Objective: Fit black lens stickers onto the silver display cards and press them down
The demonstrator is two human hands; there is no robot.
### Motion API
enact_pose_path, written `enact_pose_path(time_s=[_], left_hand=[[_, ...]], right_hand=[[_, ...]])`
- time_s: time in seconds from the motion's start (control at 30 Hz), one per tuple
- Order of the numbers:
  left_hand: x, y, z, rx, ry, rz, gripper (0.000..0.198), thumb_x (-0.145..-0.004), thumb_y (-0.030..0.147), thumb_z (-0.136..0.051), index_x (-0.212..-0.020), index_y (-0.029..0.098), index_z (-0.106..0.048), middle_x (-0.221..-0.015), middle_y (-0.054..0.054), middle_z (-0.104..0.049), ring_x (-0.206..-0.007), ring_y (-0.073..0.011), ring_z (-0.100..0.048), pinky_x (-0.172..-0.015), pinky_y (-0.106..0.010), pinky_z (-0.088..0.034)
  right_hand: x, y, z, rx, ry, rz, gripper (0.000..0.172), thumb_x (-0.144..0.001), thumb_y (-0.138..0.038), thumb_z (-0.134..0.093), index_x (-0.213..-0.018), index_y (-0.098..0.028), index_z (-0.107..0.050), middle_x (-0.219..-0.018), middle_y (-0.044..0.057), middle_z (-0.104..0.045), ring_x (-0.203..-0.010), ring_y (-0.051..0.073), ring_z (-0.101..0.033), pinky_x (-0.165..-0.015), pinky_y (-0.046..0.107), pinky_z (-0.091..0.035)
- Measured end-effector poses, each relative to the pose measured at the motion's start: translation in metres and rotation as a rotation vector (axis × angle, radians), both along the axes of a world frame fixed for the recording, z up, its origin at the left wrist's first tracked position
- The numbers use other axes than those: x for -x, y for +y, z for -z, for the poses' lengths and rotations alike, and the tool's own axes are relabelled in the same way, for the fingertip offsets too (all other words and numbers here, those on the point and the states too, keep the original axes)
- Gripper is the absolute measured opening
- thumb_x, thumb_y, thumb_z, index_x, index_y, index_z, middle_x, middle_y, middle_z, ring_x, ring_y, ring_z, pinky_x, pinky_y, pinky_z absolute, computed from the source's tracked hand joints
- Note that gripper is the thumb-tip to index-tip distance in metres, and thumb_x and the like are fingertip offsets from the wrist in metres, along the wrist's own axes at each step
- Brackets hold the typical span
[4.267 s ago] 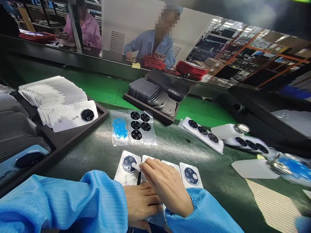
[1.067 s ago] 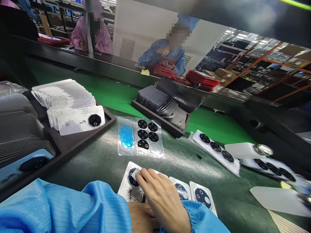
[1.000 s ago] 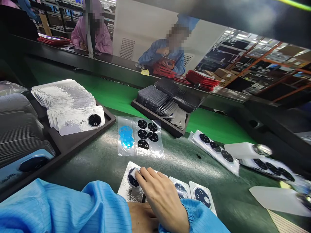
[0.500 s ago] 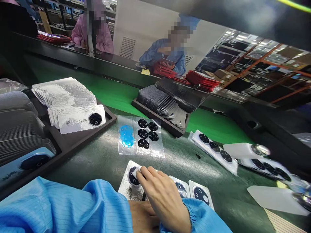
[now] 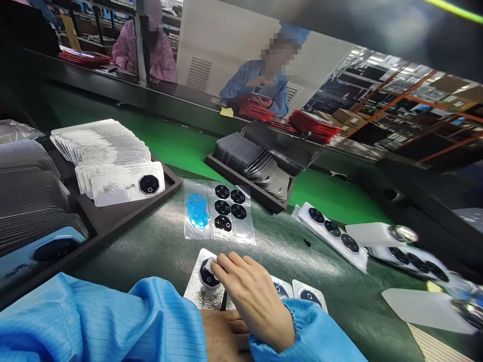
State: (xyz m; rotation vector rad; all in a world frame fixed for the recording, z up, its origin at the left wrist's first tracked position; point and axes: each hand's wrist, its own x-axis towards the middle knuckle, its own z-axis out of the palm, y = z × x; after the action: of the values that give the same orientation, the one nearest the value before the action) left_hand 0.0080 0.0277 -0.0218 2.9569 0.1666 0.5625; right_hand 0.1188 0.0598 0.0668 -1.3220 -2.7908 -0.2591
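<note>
Right hand (image 5: 249, 286) was curled and nearly closed, fingertips gripping a white tab (image 5: 210, 265) against a black octagonal lens plate (image 5: 208, 277) on a silver foil card (image 5: 202, 296). Left hand (image 5: 222, 334) lay below it, partly under the sleeves; whether it held anything could not be told. A thin black strip (image 5: 224, 301) stood beside the foil card, its kind unclear. Two more foil cards (image 5: 308, 295) sat to the right, partly covered by the right cuff.

On the dark green tabletop (image 5: 143, 251), a clear film sheet (image 5: 221, 211) carrying black octagons and blue discs lay ahead of the hands. Trays of stacked cards were at upper left (image 5: 166, 187) and centre (image 5: 241, 186). A small black piece (image 5: 307, 242) lay loose on the mat.

Risks, judged: uneven finger pressure could skew the plate on its card. Bare fingertips near the plate could leave smudges. The cuff could drag the neighbouring cards out of line. The loose piece could catch under a card.
</note>
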Motion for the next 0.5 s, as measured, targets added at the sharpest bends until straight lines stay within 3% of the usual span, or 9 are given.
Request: enact_pose_path(time_s=[0.13, 0.33, 0.5], left_hand=[[0.0028, 0.0080, 0.0001, -0.005, -0.087, 0.091, 0.028, -0.097, 0.028, -0.044, -0.114, 0.018, -0.064, -0.129, -0.007, -0.059, -0.125, -0.0191, -0.049, -0.108, -0.028, -0.036], [0.0068, 0.0062, -0.0059, 0.006, -0.035, 0.067, 0.025, -0.095, 0.028, -0.050, -0.116, 0.020, -0.062, -0.127, 0.000, -0.062, -0.130, -0.0181, -0.043, -0.114, -0.031, -0.029], [0.0055, 0.0072, -0.0018, 0.034, 0.006, 0.115, 0.034, -0.098, 0.032, -0.039, -0.122, 0.019, -0.059, -0.133, -0.002, -0.058, -0.132, -0.0202, -0.040, -0.118, -0.032, -0.020]], right_hand=[[-0.0017, 0.0026, 0.0009, 0.017, -0.011, -0.014, 0.018, -0.079, -0.005, -0.068, -0.080, -0.019, -0.056, -0.078, 0.000, -0.059, -0.067, 0.018, -0.049, -0.058, 0.034, -0.027], [-0.0037, 0.0084, -0.0005, 0.006, -0.008, -0.062, 0.019, -0.084, -0.004, -0.060, -0.075, -0.020, -0.053, -0.076, 0.001, -0.058, -0.064, 0.017, -0.047, -0.057, 0.033, -0.025], [-0.0036, 0.0093, -0.0031, 0.012, 0.008, -0.075, 0.021, -0.081, -0.003, -0.064, -0.074, -0.020, -0.052, -0.076, 0.000, -0.058, -0.065, 0.017, -0.047, -0.057, 0.033, -0.025]])
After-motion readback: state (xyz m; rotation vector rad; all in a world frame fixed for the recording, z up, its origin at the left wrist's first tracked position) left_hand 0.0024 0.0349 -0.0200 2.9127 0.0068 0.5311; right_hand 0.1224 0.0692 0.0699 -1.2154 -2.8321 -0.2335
